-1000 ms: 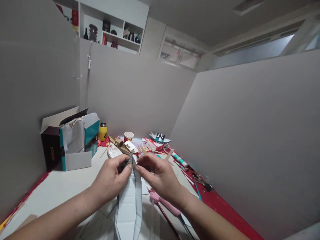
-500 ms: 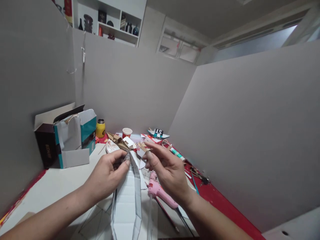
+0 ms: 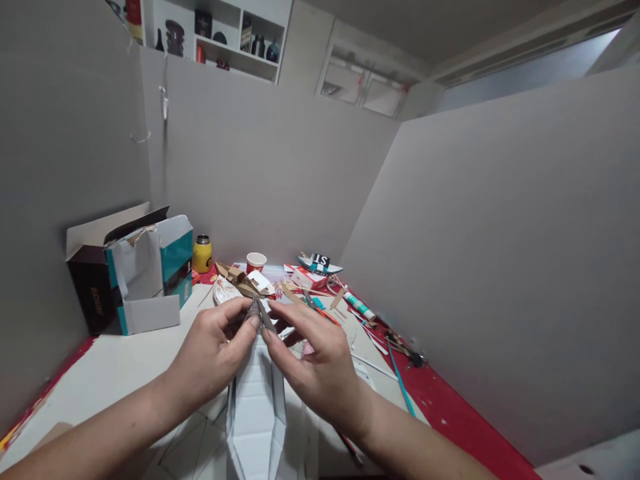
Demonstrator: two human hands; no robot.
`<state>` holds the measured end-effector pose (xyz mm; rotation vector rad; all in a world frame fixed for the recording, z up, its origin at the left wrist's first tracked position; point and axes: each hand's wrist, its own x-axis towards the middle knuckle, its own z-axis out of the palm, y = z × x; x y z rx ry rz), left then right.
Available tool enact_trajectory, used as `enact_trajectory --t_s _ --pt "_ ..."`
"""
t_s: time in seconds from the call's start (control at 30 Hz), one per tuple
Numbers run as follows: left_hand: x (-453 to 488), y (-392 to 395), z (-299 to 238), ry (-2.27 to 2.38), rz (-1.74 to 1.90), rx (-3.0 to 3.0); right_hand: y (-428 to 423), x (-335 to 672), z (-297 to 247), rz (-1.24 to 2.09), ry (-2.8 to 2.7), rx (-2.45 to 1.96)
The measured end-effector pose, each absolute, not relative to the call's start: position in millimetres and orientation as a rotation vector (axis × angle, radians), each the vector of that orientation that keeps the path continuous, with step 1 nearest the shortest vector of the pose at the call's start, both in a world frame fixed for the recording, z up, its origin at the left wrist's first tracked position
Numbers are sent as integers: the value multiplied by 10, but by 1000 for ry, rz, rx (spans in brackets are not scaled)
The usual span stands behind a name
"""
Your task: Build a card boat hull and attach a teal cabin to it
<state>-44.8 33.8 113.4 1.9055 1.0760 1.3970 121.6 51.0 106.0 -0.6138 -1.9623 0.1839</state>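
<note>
A long white cardboard piece (image 3: 254,407), creased crosswise and with folded-up sides like a boat hull, stretches away from me and narrows at its far end. My left hand (image 3: 220,343) pinches the left side of that narrow tip between thumb and fingers. On the opposite side, my right hand (image 3: 313,353) has its thumb and index finger on the right wall near the tip, closed on it. The two walls nearly meet between my hands. A bit of a pink glue gun (image 3: 307,348) shows behind my right hand, which hides most of it.
An opened box (image 3: 150,280) stands at the left, beside a yellow jar (image 3: 202,255). Farther back are a paper cup (image 3: 256,262), a brown cardboard boat (image 3: 240,280) and a small teal boat (image 3: 320,264). Scissors (image 3: 320,310), a glue tube (image 3: 359,307) and scraps lie at the right.
My right hand has moved left and closed on the right wall near the tip, now covering most of the glue gun. My left hand keeps its grip.
</note>
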Motion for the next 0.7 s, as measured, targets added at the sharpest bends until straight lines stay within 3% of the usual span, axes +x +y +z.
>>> enact_trajectory --t_s 0.7 --pt "-416 297 1119 1113 1323 1958 447 1129 1050 194 -1985 -589"
